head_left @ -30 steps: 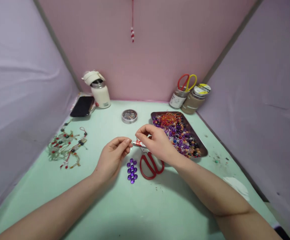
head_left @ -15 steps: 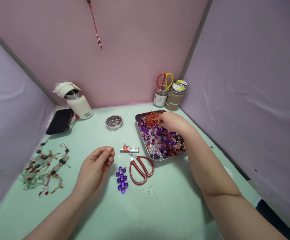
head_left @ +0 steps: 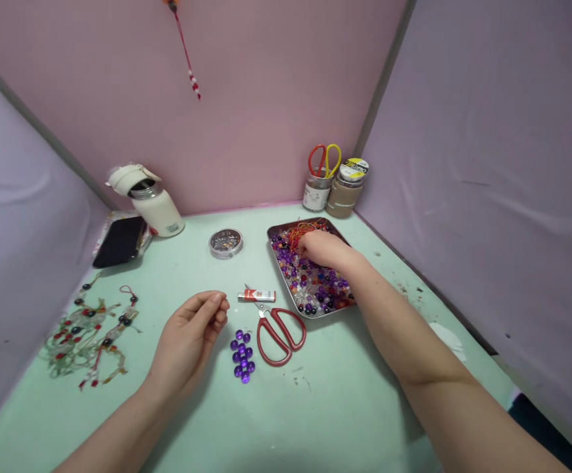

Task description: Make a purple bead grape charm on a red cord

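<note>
My right hand [head_left: 323, 250] reaches into a metal tray [head_left: 280, 268] of mixed beads [head_left: 315, 289], its curled fingertips down among them, beside a tangle of red and orange cord [head_left: 306, 230]. What its fingers hold, if anything, is hidden. My left hand [head_left: 194, 328] hovers over the table with thumb and fingers pinched together; anything inside the pinch is too small to make out. Just right of it lies a cluster of purple beads [head_left: 242, 356]. Red-handled scissors [head_left: 279, 335] lie beside them, blades crossing a red and white lighter [head_left: 257, 295].
Strung bead cords [head_left: 91, 335] lie at the left. Behind them are a black phone [head_left: 119, 242] and a cream bottle [head_left: 158, 209]. A round clear case [head_left: 225, 243] sits mid-table. At the back right stand a jar with scissors [head_left: 317, 190] and a brown jar [head_left: 344, 194].
My right hand has moved left and slightly toward me within the tray, away from its right rear side. My left hand keeps its pinch, nearly still. The view has shifted slightly.
</note>
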`<state>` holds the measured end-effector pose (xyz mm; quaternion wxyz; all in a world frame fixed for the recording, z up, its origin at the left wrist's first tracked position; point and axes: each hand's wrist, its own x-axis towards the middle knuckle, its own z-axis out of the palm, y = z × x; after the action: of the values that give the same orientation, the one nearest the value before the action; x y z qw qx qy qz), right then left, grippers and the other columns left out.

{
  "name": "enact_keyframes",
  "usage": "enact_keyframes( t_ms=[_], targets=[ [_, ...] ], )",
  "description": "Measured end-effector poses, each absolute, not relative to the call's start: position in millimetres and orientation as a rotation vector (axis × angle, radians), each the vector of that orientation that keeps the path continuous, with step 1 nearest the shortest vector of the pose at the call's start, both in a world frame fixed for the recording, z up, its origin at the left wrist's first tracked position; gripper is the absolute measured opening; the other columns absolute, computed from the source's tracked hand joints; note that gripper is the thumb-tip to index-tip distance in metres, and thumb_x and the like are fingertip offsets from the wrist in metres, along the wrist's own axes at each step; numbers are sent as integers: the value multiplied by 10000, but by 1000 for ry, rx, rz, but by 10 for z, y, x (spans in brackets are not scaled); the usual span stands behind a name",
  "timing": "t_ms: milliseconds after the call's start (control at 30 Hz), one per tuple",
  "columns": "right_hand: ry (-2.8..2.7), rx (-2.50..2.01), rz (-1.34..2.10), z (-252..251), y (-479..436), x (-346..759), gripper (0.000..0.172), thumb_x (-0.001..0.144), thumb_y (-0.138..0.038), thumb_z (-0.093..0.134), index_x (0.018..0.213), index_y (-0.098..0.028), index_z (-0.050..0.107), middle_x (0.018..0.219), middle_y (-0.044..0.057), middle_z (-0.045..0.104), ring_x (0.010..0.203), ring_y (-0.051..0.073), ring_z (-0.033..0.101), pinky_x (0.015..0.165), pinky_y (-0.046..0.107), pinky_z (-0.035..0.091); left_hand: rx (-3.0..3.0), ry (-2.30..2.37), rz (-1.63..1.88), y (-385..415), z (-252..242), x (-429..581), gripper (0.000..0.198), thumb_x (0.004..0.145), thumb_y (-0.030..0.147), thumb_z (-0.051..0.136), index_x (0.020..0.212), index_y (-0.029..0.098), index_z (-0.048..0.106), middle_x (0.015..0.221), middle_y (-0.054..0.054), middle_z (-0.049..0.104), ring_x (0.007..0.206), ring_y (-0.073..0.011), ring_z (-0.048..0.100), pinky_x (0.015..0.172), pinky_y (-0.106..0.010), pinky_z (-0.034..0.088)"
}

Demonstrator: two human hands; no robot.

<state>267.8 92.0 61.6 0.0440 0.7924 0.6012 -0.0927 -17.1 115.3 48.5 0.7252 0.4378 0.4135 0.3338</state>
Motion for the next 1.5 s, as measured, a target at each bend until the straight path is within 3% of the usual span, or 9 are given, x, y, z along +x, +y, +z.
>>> enact_keyframes(
  t_ms=[467,600,700,933,1033,1267,1500],
  targets=[
    [1927,2254,-310,432,950,2671,161,746,-167,582,856,-177,699,886,109,693,818,207,635,682,263,414,908,827,787,1155,527,-158,194,714,303,724,772,136,646,737,-11,590,637,-57,489,633,-170,429],
    [1939,2255,-198,522,892,2638,163,771,-254,569,866,-153,654,860,111,674,734,204,604,611,270,374,905,801,803,1171,548,-172,183,710,294,726,760,137,646,726,-9,596,623,-55,488,625,-174,421],
    [1976,2301,-101,645,826,2553,158,756,-211,551,887,-156,620,826,89,662,711,195,574,580,264,336,904,784,801,1174,541,-178,182,707,293,726,770,141,648,728,-6,599,621,-53,488,625,-177,415],
    [2435,2475,-202,877,745,2213,145,766,-169,532,873,-190,628,796,25,656,682,148,563,647,255,382,909,809,730,1149,475,-155,212,680,301,736,785,131,666,698,-2,584,598,-54,463,611,-193,390],
    [2689,2554,-470,822,783,2066,120,771,-211,567,871,-190,631,838,27,660,718,147,577,680,267,423,901,814,697,1140,462,-153,221,675,300,739,785,123,665,692,-4,575,594,-57,459,611,-198,386],
    [2760,2523,-1689,563,878,1772,165,731,-269,666,866,-184,626,826,15,660,769,139,615,743,287,484,942,770,646,1134,452,-168,270,679,364,738,798,133,663,672,6,559,585,-57,449,596,-197,361],
    [2687,2472,-2009,509,883,1682,186,695,-258,708,858,-187,652,848,18,679,799,139,628,778,302,501,938,752,605,1117,439,-182,307,677,395,733,795,122,659,642,8,525,558,-57,409,550,-197,314]
  ],
)
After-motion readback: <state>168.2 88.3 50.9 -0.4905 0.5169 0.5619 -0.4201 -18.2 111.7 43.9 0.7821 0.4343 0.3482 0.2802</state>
